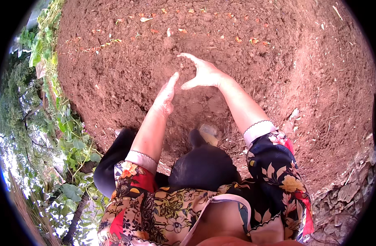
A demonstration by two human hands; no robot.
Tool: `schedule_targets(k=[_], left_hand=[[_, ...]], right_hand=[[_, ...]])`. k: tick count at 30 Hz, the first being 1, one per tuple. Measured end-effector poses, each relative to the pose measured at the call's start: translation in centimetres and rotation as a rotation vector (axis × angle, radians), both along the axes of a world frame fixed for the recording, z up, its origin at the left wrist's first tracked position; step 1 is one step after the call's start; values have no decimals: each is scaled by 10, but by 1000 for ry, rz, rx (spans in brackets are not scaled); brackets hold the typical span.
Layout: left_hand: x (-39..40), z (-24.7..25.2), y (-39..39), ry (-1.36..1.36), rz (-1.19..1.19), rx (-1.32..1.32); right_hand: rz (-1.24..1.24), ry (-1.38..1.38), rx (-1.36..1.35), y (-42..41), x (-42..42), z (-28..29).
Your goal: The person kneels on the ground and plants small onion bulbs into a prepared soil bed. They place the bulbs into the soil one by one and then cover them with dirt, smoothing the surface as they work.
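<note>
My left hand (166,97) is held low over loose reddish-brown soil (129,73), seen edge-on with its fingers stretched forward. Facing it, my right hand (204,73) has thumb and fingers spread apart. Nothing shows in either hand, and a gap of bare soil lies between them. Just ahead of the fingertips is a blurred soil clump (169,43). Beyond it run two rough rows of small orange-red bulbs or cloves, such as one reddish piece (182,30), some with green shoots. A pale, whitish clove (146,19) lies in the farther row.
Leafy green vines (69,144) border the plot on the left. My dark-trousered knee (205,166) is close below the hands, with a pale flat stone-like piece (209,134) beside it. Dry leaves or bark pieces (349,196) cover the ground at lower right.
</note>
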State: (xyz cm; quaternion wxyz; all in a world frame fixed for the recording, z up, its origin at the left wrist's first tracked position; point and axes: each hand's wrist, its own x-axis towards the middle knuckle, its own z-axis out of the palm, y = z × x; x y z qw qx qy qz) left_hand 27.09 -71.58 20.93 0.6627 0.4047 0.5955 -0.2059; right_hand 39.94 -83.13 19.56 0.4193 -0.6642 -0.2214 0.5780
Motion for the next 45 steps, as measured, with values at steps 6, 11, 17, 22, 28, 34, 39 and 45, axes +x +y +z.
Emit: schedule_targets(k=[6,11,17,22,28,34,39,45], left_hand=[[96,29,-49,-414,-210,-49],[123,7,-72,-538,-776,383],[118,9,-81,-678,-479,-71],[146,3,-65,-715,-393,179],[69,-33,-50,-340,-412,470],[85,-17,-97,-255,-373,78],[153,-5,-142,-430,-378,-15],[176,21,-99,-603,-288,300]], right_hand=[[-596,-71,212,-76,65,40],[-727,-121,151,-131,69,34],[-562,-570,202,-148,40,20],[-1050,-346,104,-171,75,3],[-548,-500,-445,-197,13,13],[-778,-517,-224,-166,-28,-30],[-1305,97,251,-165,6,-5],[-1243,-58,-54,-163,70,22]])
